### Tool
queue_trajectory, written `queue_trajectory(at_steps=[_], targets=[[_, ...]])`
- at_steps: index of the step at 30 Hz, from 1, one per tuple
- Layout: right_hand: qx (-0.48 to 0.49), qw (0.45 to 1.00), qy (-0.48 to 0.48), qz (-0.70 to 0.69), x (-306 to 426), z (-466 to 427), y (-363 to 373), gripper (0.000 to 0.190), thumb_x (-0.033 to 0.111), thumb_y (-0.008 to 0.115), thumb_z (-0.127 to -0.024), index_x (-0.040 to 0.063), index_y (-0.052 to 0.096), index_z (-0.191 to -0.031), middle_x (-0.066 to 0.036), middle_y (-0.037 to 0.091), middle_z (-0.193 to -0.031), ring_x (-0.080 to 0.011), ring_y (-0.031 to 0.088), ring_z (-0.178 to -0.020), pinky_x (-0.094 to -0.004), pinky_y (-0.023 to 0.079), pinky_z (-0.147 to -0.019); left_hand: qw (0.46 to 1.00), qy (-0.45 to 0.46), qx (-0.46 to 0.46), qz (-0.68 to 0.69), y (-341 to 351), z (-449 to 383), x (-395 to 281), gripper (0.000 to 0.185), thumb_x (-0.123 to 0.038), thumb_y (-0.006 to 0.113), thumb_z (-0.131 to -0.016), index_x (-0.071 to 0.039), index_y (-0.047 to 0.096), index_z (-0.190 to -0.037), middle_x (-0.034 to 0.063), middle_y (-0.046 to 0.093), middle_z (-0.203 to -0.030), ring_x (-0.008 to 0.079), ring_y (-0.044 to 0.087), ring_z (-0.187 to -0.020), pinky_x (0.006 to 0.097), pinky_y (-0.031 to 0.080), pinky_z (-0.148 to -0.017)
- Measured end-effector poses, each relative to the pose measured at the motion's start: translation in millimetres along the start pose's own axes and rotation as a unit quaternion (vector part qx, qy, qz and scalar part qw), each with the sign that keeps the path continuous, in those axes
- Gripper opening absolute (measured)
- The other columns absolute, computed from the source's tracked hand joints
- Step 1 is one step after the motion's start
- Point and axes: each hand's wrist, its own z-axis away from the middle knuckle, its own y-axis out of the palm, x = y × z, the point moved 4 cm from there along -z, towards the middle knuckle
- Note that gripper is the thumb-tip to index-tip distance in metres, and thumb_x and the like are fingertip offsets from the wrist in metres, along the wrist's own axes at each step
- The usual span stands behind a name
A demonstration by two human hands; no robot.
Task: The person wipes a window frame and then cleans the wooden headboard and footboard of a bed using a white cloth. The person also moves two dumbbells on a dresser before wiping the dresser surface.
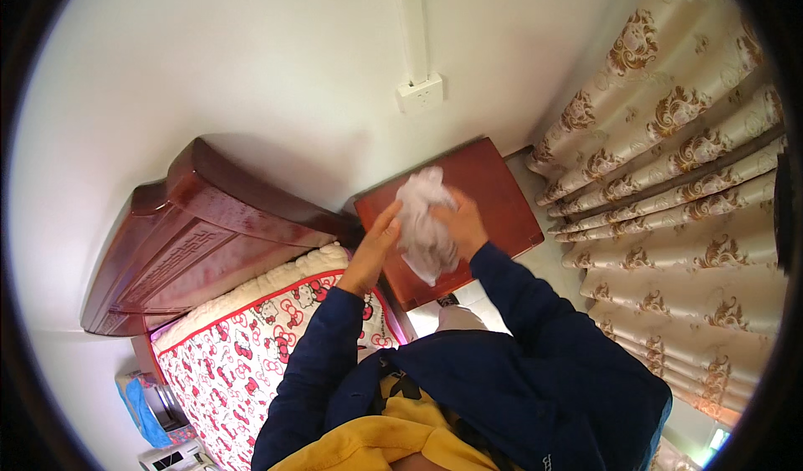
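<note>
A crumpled whitish cloth (pixel 426 223) is held up over the reddish-brown wooden nightstand (pixel 502 201). On its left side is my left hand (pixel 378 242), with thumb and fingertips at the cloth's edge; whether they pinch it cannot be told. My right hand (pixel 463 223) grips the cloth from the right, its fingers partly blurred and sunk in the folds. The cloth's lower end hangs near the front part of the nightstand top.
Left of the nightstand stands a bed with a carved wooden headboard (pixel 213 226) and a red-and-white patterned cover (pixel 251 339). Patterned curtains (pixel 665 157) hang at the right. A white socket box (pixel 421 94) is on the wall behind.
</note>
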Motion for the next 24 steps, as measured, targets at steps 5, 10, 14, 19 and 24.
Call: queue_trajectory(at_steps=[5,10,14,19,24], targets=[[-0.145,0.826,-0.330,0.434,98.9,-65.2,-28.4,0.045,0.014,0.056,-0.076,0.002,0.051,-0.120,-0.022,0.059,-0.106,-0.0315,0.059,-0.098,-0.0388,0.047,-0.083,0.995,0.027,-0.021,-0.088,-22.5,-2.4,-3.4,0.043,-0.034,0.052,-0.091,-0.004,0.051,-0.122,0.0069,0.056,-0.112,0.0168,0.057,-0.098,0.0299,0.046,-0.083],[-0.166,0.729,-0.242,0.619,131.9,-129.0,-2.0,0.044,0.011,0.053,-0.078,0.012,0.049,-0.122,-0.021,0.057,-0.100,-0.0354,0.059,-0.091,-0.0463,0.046,-0.077,0.994,-0.049,-0.026,-0.099,-40.2,21.8,42.0,0.036,-0.032,0.051,-0.092,-0.002,0.057,-0.111,0.0070,0.063,-0.101,0.0161,0.061,-0.088,0.0274,0.047,-0.078],[-0.172,0.667,-0.223,0.690,120.1,-161.3,4.5,0.036,0.010,0.053,-0.079,0.012,0.051,-0.115,-0.020,0.058,-0.100,-0.0338,0.061,-0.086,-0.0453,0.048,-0.073,0.992,-0.077,-0.048,-0.089,-47.7,39.1,62.3,0.035,-0.030,0.050,-0.093,0.000,0.057,-0.110,0.0086,0.063,-0.099,0.0158,0.061,-0.085,0.0276,0.048,-0.078],[-0.147,0.608,-0.282,0.727,119.4,-159.3,14.0,0.031,0.011,0.054,-0.079,0.008,0.051,-0.110,-0.018,0.060,-0.093,-0.0308,0.063,-0.081,-0.0428,0.049,-0.067,0.992,-0.079,-0.076,-0.064,-62.1,53.0,68.6,0.033,-0.028,0.050,-0.093,0.000,0.057,-0.109,0.0082,0.063,-0.096,0.0146,0.061,-0.082,0.0272,0.048,-0.077],[-0.200,0.623,-0.267,0.708,95.7,-154.6,40.8,0.029,0.013,0.053,-0.079,0.000,0.050,-0.105,-0.017,0.061,-0.085,-0.0310,0.063,-0.077,-0.0395,0.050,-0.062,0.992,-0.076,-0.077,-0.069,-64.5,51.9,72.7,0.030,-0.026,0.050,-0.093,-0.001,0.058,-0.107,0.0070,0.063,-0.093,0.0132,0.061,-0.081,0.0266,0.049,-0.076]])
